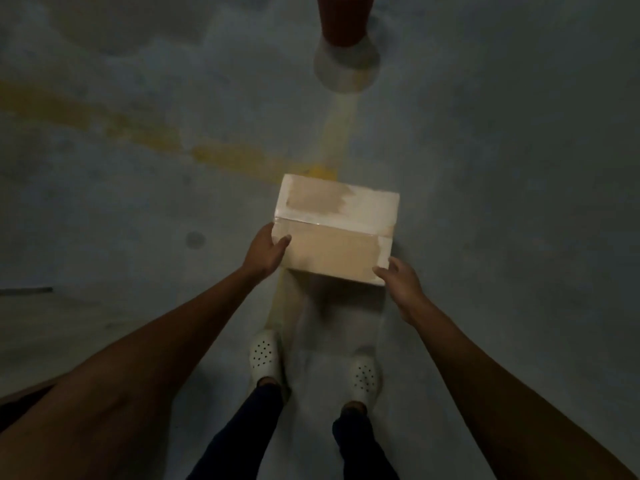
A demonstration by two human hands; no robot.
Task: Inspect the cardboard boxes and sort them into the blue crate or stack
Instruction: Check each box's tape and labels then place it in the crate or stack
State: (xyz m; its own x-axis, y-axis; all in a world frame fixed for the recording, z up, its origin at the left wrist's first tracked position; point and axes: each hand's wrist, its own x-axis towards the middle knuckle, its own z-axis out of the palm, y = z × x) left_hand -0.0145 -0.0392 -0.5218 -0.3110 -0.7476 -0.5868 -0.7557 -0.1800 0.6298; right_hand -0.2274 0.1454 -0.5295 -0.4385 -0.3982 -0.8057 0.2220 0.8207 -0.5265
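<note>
A closed cardboard box [336, 230], pale with brown patches and clear tape along its top seam, is held out in front of me above the floor. My left hand [265, 252] grips its left side, thumb lying on the top face. My right hand [398, 277] holds the near right corner, thumb on the edge. No blue crate and no stack appear in this view.
Grey concrete floor [519, 168] with worn yellow painted lines [225, 157] lies below. A red post on a grey round base [344, 64] stands ahead at the top. My feet in white perforated clogs [265, 355] are under the box.
</note>
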